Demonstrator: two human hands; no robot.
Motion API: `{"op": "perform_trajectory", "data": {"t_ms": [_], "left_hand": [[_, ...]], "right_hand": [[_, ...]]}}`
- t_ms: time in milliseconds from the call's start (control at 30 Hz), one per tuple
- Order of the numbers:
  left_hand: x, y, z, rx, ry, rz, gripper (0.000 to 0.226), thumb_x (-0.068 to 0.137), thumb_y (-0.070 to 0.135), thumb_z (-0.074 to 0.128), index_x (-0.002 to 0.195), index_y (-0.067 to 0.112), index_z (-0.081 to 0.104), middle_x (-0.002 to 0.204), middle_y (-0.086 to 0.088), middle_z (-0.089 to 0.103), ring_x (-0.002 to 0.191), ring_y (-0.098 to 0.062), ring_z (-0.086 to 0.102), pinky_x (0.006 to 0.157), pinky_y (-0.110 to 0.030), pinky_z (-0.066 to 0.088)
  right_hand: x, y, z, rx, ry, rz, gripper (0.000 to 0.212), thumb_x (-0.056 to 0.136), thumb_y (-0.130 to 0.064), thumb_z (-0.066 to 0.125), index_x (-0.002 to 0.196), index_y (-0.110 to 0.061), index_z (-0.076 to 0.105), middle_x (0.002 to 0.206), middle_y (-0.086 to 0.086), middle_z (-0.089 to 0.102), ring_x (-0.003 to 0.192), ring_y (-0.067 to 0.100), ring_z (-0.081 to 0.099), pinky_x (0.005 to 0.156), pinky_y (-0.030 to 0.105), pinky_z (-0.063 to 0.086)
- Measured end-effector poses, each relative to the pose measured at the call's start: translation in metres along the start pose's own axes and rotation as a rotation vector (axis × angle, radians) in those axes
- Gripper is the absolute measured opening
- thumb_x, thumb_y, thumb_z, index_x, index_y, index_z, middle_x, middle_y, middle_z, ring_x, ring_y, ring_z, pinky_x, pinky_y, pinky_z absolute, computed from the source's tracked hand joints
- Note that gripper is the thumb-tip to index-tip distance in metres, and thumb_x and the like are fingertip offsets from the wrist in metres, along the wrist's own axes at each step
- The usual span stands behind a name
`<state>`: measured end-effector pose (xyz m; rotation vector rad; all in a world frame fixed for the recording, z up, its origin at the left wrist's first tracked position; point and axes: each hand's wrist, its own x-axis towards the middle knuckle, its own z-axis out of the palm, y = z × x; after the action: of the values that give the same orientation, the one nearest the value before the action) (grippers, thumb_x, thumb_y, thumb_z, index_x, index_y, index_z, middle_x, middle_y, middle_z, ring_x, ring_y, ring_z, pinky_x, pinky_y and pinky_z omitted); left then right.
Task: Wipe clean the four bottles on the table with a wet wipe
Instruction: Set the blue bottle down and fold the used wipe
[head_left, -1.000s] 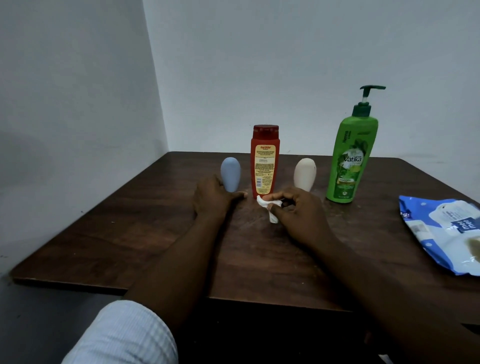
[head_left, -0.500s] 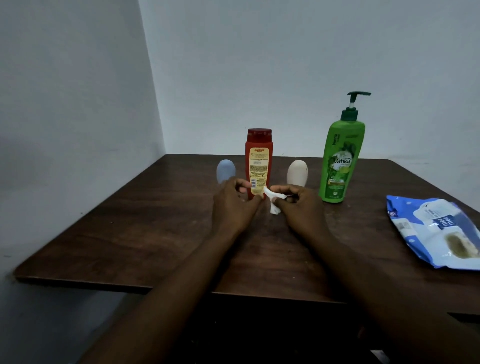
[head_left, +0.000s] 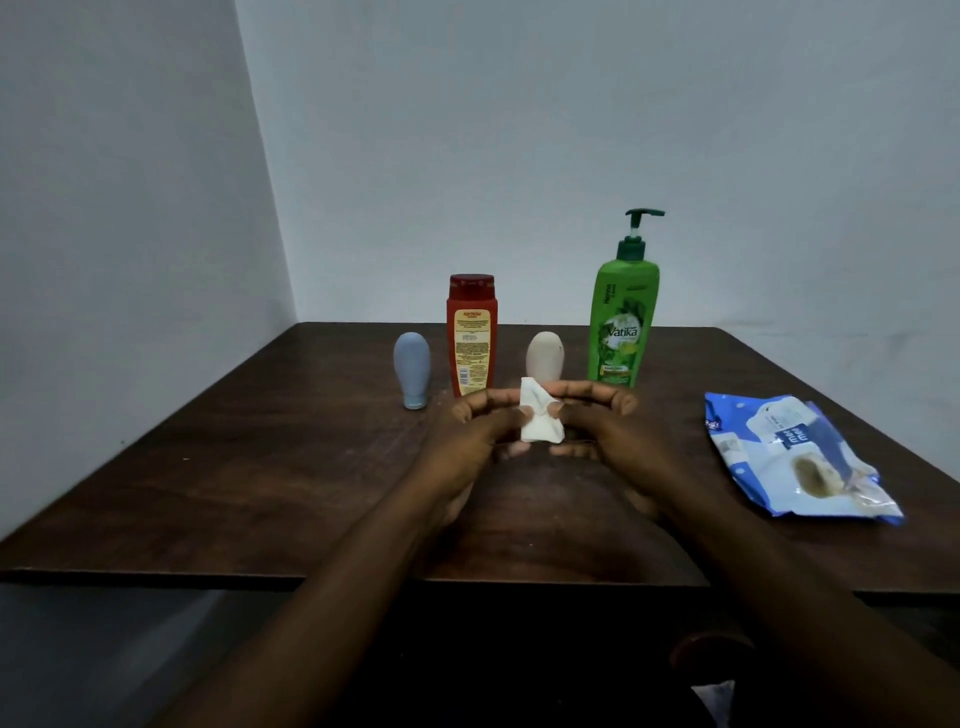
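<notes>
Four bottles stand upright in a row across the back of the dark wooden table (head_left: 260, 467): a small blue bottle (head_left: 411, 370), a red bottle (head_left: 471, 335), a small beige bottle (head_left: 545, 357) and a tall green pump bottle (head_left: 623, 317). In front of the red and beige bottles, my left hand (head_left: 475, 436) and my right hand (head_left: 608, 431) meet above the table. Both pinch a small crumpled white wet wipe (head_left: 539, 418) between their fingertips. Neither hand touches a bottle.
A blue and white wet wipe pack (head_left: 789, 457) lies flat on the right side of the table. White walls meet in a corner behind the table. The table's front edge runs just below my forearms.
My left hand has left the blue bottle and come right to join the right hand on the wipe. Both hands lifted slightly and drew back from the red bottle.
</notes>
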<state>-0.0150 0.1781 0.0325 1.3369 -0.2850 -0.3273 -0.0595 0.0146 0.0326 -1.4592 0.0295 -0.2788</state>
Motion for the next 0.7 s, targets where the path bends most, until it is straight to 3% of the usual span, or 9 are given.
{"op": "perform_trajectory", "data": {"t_ms": [100,233,333,433,600,700], "left_hand": [[-0.011,0.001,0.006,-0.046,-0.009,0.001,0.016,0.091,-0.001,0.063,0.092,0.012,0.073,0.086,0.002,0.079,0.081,-0.011,0.075,0.064,-0.020,0.059],[-0.024,-0.005,0.020,-0.084,0.001,-0.013,0.025,0.094,-0.004,0.053,0.081,0.009,0.071,0.080,0.000,0.077,0.078,-0.009,0.072,0.063,-0.019,0.059],[-0.033,-0.014,0.032,-0.142,0.000,-0.021,0.028,0.093,-0.003,0.049,0.078,0.006,0.070,0.079,-0.001,0.075,0.079,-0.011,0.071,0.064,-0.021,0.059],[-0.042,-0.019,0.046,-0.154,-0.017,-0.038,0.015,0.090,0.001,0.062,0.081,0.008,0.071,0.078,-0.002,0.076,0.074,-0.007,0.073,0.065,-0.020,0.059],[-0.064,-0.037,0.075,-0.134,0.005,-0.071,0.014,0.086,-0.005,0.068,0.086,0.007,0.073,0.083,-0.011,0.077,0.076,-0.014,0.075,0.069,-0.021,0.060],[-0.089,-0.056,0.096,-0.088,-0.001,-0.032,0.018,0.088,-0.004,0.065,0.086,0.011,0.075,0.088,-0.012,0.078,0.085,-0.023,0.076,0.078,-0.030,0.062]], "right_hand": [[-0.016,-0.002,-0.008,-0.066,-0.021,-0.016,0.018,0.091,0.000,0.065,0.100,-0.010,0.076,0.100,0.009,0.077,0.085,0.020,0.074,0.063,0.024,0.060],[-0.038,-0.004,-0.017,-0.038,-0.026,-0.013,0.028,0.092,0.007,0.054,0.090,-0.007,0.078,0.098,0.012,0.077,0.093,0.022,0.075,0.074,0.026,0.062],[-0.055,-0.004,-0.031,-0.274,-0.002,-0.173,0.035,0.084,0.011,0.059,0.089,-0.017,0.079,0.102,-0.001,0.078,0.096,0.011,0.073,0.082,0.022,0.058],[-0.071,-0.005,-0.041,-0.447,-0.003,-0.268,0.049,0.072,0.018,0.068,0.089,-0.026,0.077,0.108,-0.010,0.075,0.095,0.001,0.070,0.083,0.016,0.054],[-0.101,-0.003,-0.056,-0.435,0.101,-0.274,0.018,0.078,-0.001,0.080,0.092,-0.012,0.079,0.096,-0.005,0.078,0.091,0.006,0.073,0.085,0.016,0.055],[-0.130,0.009,-0.068,-0.410,0.203,-0.292,0.015,0.077,-0.002,0.081,0.089,-0.012,0.079,0.088,-0.005,0.078,0.087,0.006,0.074,0.081,0.017,0.056]]}}
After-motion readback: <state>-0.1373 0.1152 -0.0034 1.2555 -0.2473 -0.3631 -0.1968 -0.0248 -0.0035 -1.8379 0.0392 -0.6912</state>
